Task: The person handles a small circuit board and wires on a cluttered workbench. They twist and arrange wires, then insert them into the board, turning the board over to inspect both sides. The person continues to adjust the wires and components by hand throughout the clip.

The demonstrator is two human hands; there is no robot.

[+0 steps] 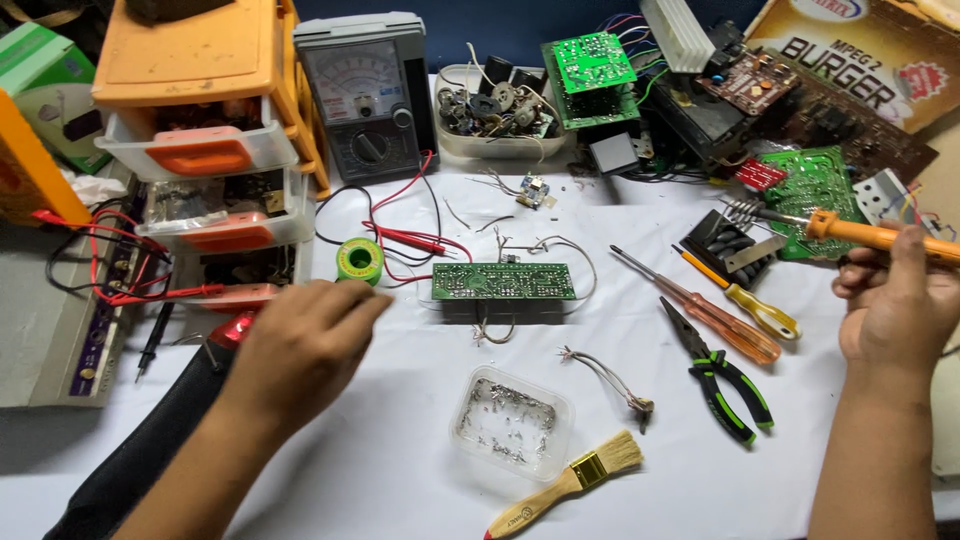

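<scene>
My right hand (pixel 893 300) grips an orange-handled soldering iron (pixel 865 233) at the right, its metal tip pointing left toward a coiled stand (pixel 735 210). My left hand (pixel 305 345) hovers with curled fingers just below a green spool of solder wire (pixel 359 261); I cannot tell whether it holds anything. A green circuit board (pixel 503 281) with loose wires lies flat on the white sheet in the middle, between both hands.
Two screwdrivers (pixel 712 305) and green-black pliers (pixel 722 375) lie right of the board. In front sit a clear tub of metal scraps (pixel 510 420) and a wooden brush (pixel 570 478). Behind: analog multimeter (pixel 368 95), orange drawer cabinet (pixel 205 130), parts tub (pixel 495 110), more boards, red probe leads.
</scene>
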